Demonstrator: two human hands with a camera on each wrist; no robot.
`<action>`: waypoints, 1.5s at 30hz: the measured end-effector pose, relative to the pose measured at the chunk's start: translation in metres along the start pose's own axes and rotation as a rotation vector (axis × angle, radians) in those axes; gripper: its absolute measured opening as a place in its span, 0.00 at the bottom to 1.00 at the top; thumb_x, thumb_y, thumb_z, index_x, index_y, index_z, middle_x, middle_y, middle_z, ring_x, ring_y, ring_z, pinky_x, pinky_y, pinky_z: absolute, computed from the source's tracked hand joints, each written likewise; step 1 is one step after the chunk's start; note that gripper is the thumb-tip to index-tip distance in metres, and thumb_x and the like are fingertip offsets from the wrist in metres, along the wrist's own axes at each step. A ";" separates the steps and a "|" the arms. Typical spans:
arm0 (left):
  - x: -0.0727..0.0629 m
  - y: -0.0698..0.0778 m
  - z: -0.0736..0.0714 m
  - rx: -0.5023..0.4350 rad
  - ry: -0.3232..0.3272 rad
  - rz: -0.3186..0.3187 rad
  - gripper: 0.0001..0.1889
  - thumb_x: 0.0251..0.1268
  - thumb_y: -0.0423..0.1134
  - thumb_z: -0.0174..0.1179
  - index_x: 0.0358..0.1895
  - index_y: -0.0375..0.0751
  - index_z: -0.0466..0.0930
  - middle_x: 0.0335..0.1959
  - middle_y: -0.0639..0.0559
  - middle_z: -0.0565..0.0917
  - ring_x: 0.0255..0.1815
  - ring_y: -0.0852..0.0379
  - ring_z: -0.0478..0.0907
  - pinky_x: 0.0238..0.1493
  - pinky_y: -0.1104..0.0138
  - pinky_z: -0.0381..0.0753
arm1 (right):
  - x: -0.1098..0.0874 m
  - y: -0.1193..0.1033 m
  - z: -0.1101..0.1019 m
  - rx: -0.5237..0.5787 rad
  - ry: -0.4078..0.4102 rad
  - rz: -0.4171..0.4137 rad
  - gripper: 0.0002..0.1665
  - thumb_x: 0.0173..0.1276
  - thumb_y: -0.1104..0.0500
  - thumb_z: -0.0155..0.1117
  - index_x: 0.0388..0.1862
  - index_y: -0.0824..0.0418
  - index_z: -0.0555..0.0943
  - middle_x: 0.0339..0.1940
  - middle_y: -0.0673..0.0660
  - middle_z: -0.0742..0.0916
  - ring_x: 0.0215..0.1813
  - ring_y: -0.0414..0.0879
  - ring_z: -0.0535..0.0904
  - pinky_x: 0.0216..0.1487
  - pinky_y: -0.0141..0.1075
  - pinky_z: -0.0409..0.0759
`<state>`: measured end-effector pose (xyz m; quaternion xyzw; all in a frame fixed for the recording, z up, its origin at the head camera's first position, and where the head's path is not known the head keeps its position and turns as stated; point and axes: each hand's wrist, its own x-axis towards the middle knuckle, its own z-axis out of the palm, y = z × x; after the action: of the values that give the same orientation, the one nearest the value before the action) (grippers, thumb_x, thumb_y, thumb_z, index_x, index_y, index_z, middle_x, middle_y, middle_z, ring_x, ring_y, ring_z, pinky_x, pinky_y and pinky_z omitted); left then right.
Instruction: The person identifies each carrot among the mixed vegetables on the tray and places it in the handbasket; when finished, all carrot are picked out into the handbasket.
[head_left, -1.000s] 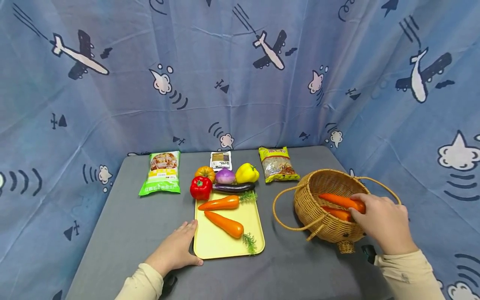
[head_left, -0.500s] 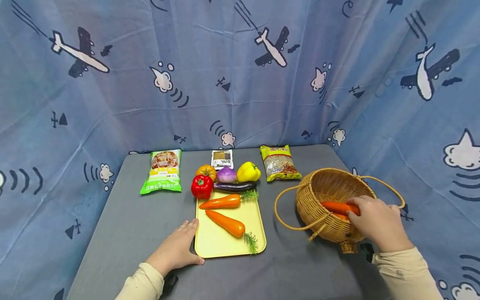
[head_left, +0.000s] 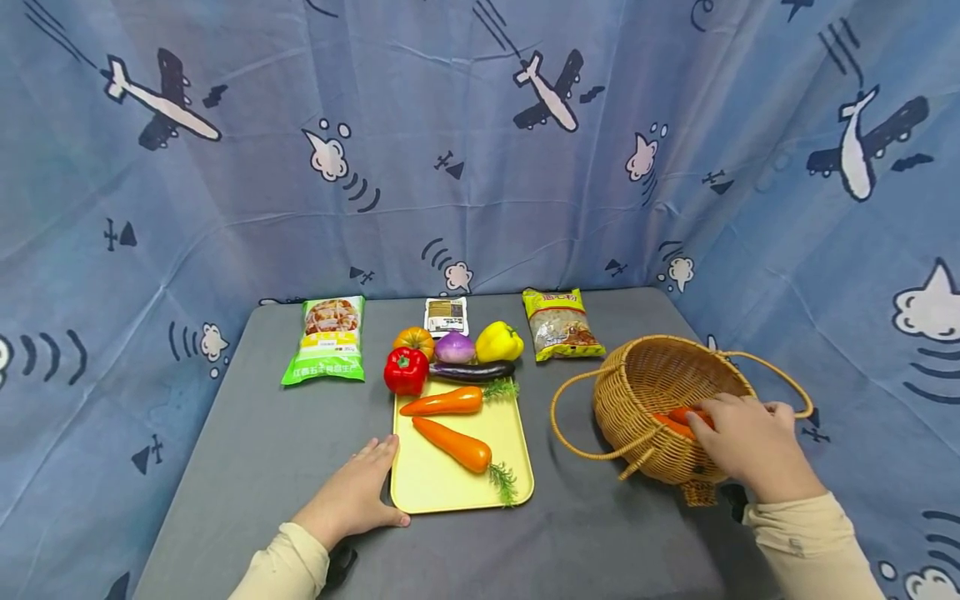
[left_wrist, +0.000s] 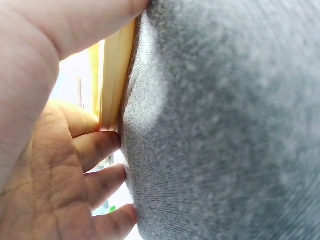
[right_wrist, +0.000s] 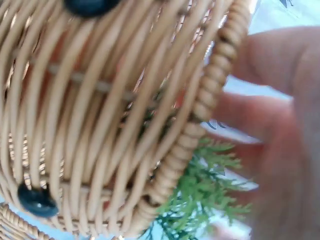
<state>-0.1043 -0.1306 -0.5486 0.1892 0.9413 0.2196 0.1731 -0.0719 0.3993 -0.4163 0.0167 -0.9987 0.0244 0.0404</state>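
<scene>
My right hand [head_left: 750, 442] reaches over the rim of a wicker basket [head_left: 630, 408] and holds a carrot [head_left: 684, 414] low inside it. Another carrot [head_left: 672, 426] lies just beneath. In the right wrist view, green carrot leaves [right_wrist: 200, 185] poke out past the rim, with the fingers [right_wrist: 250, 115] behind. My left hand [head_left: 356, 492] lies along the left side of a yellow tray [head_left: 420, 497], fingers extended against its edge and thumb near the front corner. Two carrots with green tops, an upper carrot [head_left: 446, 402] and a lower carrot [head_left: 457, 446], lie on this tray.
Behind the tray sit a red bell pepper [head_left: 407, 372], a small pumpkin [head_left: 415, 340], a purple onion [head_left: 454, 347], a yellow pepper [head_left: 499, 342] and an eggplant [head_left: 472, 372]. Farther back are a green food bag [head_left: 328, 342], a small packet [head_left: 446, 317] and a yellow bag [head_left: 562, 327].
My right hand has lowered the carrot deeper into the basket, so less of it shows. The left hand keeps its place at the tray. The head view has shifted slightly.
</scene>
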 end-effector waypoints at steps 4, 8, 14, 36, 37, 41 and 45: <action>0.000 -0.001 -0.001 0.012 0.000 -0.003 0.66 0.46 0.60 0.85 0.84 0.29 0.58 0.84 0.38 0.62 0.84 0.35 0.56 0.79 0.41 0.60 | -0.003 -0.016 -0.003 0.072 0.222 -0.108 0.12 0.75 0.56 0.68 0.51 0.58 0.91 0.50 0.61 0.91 0.52 0.64 0.84 0.48 0.65 0.66; -0.002 0.001 -0.005 0.007 -0.001 -0.010 0.66 0.46 0.60 0.86 0.84 0.30 0.58 0.84 0.38 0.62 0.84 0.35 0.56 0.79 0.41 0.60 | -0.004 -0.038 -0.012 0.134 0.428 -0.247 0.09 0.69 0.60 0.70 0.45 0.56 0.92 0.44 0.56 0.91 0.47 0.60 0.85 0.46 0.61 0.70; -0.002 0.002 -0.007 0.011 0.011 -0.013 0.67 0.46 0.60 0.86 0.84 0.31 0.57 0.84 0.39 0.62 0.84 0.35 0.57 0.80 0.41 0.60 | -0.002 -0.070 -0.016 0.184 0.597 -0.466 0.14 0.69 0.54 0.61 0.41 0.56 0.92 0.39 0.53 0.91 0.42 0.55 0.86 0.46 0.58 0.74; -0.001 0.003 -0.008 0.022 0.024 0.000 0.66 0.45 0.58 0.87 0.83 0.29 0.59 0.83 0.38 0.64 0.83 0.35 0.57 0.79 0.42 0.62 | 0.011 -0.194 0.043 0.278 0.367 -0.526 0.13 0.61 0.56 0.82 0.45 0.48 0.92 0.45 0.47 0.89 0.48 0.47 0.84 0.64 0.64 0.67; -0.001 0.003 -0.007 0.020 0.024 0.002 0.66 0.45 0.58 0.87 0.83 0.29 0.59 0.83 0.37 0.64 0.83 0.34 0.57 0.79 0.42 0.62 | 0.011 -0.199 0.049 0.274 0.345 -0.524 0.13 0.61 0.56 0.83 0.45 0.47 0.92 0.46 0.47 0.89 0.49 0.47 0.84 0.65 0.65 0.67; -0.001 0.003 -0.006 0.012 0.023 0.010 0.65 0.45 0.58 0.87 0.83 0.32 0.60 0.82 0.35 0.64 0.83 0.33 0.57 0.78 0.40 0.62 | 0.010 -0.217 0.072 0.286 0.274 -0.531 0.14 0.59 0.56 0.86 0.44 0.48 0.92 0.45 0.46 0.88 0.47 0.47 0.83 0.65 0.68 0.67; -0.001 0.003 -0.004 0.019 0.015 0.019 0.64 0.45 0.58 0.86 0.83 0.34 0.62 0.81 0.34 0.65 0.83 0.32 0.58 0.77 0.38 0.63 | 0.008 -0.230 0.093 0.285 0.210 -0.514 0.14 0.61 0.55 0.86 0.45 0.48 0.92 0.45 0.47 0.88 0.45 0.47 0.84 0.64 0.69 0.68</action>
<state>-0.1046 -0.1303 -0.5434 0.1983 0.9427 0.2139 0.1620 -0.0793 0.1651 -0.4975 0.2715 -0.9387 0.1549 0.1456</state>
